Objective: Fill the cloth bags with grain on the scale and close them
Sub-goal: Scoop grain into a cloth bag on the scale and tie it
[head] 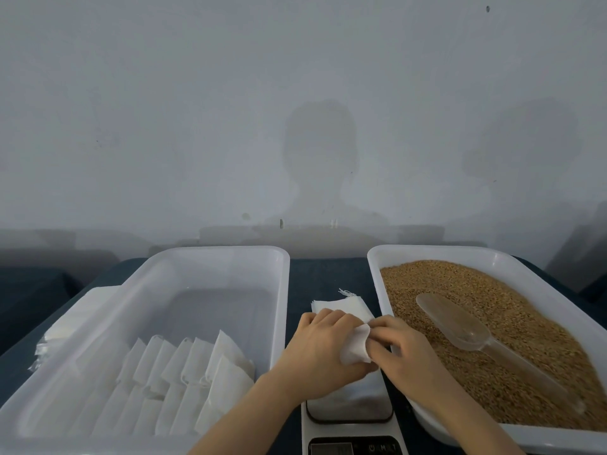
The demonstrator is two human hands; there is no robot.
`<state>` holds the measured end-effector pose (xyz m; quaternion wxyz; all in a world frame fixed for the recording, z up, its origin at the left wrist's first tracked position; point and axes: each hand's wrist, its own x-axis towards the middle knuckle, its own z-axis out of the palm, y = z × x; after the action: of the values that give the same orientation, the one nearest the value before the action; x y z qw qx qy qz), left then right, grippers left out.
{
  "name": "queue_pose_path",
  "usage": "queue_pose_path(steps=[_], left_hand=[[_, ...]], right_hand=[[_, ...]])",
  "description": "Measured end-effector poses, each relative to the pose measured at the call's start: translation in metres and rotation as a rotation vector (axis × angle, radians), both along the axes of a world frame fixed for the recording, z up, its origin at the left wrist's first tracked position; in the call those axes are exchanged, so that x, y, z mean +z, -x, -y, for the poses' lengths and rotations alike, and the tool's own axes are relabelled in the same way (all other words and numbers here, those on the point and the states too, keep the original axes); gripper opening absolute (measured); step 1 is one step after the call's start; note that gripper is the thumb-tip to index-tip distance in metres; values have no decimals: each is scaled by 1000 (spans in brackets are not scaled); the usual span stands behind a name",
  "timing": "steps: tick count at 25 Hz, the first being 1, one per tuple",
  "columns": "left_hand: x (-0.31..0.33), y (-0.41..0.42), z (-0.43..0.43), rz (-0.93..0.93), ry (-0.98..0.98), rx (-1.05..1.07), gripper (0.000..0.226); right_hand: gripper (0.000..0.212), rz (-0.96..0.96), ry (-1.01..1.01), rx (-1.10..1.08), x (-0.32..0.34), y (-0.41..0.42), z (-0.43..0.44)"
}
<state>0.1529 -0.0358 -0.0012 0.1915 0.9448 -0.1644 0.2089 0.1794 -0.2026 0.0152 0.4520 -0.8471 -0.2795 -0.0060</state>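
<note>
— Seeing what around the hands?

— Seeing a white tray (230,257) on the left, holding a row of flat bags (184,372) leaning one on another at its near end. Spotting a loose pile of cloth (65,326) lying just outside that tray's left wall. Noting a second tray (427,251) on the right, carrying grain (460,284) with a clear scoop (466,330) lying on top, bowl far, handle near. Finding a scale (349,408) standing between the two trays on the dark table (328,274).

— Finding anything blocking the view?

— Losing the far part of the scale plate behind both wrists.

— Placing the cloth bag where?

— Placing the cloth bag (356,348) right between the hands, over the far part of the scale, bunched up. Watching the left hand (322,353) curling its fingers over the bag's left side, and the right hand (407,349) pinching its right edge between thumb and fingertips.

— Struggling with anything?

— Failing to tell whether touching the plate or lifted off it. Seeing more white cloth (341,305) with frayed threads just beyond the knuckles, and not managing to tell whether separate or part of the held bag. Losing the scale's display (331,449) to blur at the bottom edge. Losing the near corners of both trays past the frame.
</note>
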Motion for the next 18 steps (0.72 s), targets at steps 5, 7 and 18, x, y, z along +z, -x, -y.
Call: queue_pose_path(steps=[5, 7, 18], left_hand=[[5, -4, -10, -196, 216, 84, 57], [7, -6, -13, -316, 311, 53, 52], [10, -5, -11, -527, 470, -56, 45]], right_hand=[[13, 185, -108, -217, 15, -8, 27], [16, 256, 117, -432, 20, -24, 61], [22, 195, 810, -607, -1, -43, 139]])
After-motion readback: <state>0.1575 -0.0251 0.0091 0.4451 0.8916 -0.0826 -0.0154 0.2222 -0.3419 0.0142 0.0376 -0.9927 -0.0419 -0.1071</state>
